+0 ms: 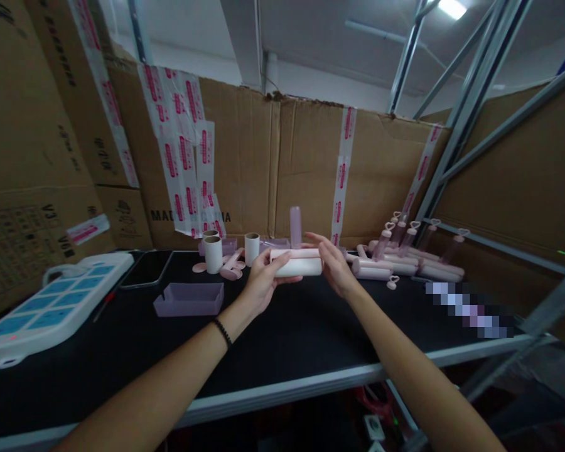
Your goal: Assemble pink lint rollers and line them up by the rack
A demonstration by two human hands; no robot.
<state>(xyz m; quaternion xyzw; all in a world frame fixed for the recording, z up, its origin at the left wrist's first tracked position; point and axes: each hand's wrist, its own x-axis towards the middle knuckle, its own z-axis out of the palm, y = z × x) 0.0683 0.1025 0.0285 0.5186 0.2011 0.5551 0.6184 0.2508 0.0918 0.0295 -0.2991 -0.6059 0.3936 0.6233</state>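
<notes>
Above the middle of the table I hold a lint roller [297,266], a white sticky roll with a pale pink body along its top, lying level. My left hand [262,276] is closed round its left end, thumb on the front. At the right end, my right hand [335,267] grips it between thumb and fingers, with one finger stretched out above. Just behind the roller stands an upright clear mauve tube [295,226]. To the left lies an empty mauve plastic cover [189,299].
White rolls [213,254] stand at the back left beside pink handle parts [230,267]. Several pink rollers with heart-shaped loops [390,260] lie at the back right. A phone [147,269] and a white power strip [59,301] are on the left. A cardboard wall [306,169] closes the back.
</notes>
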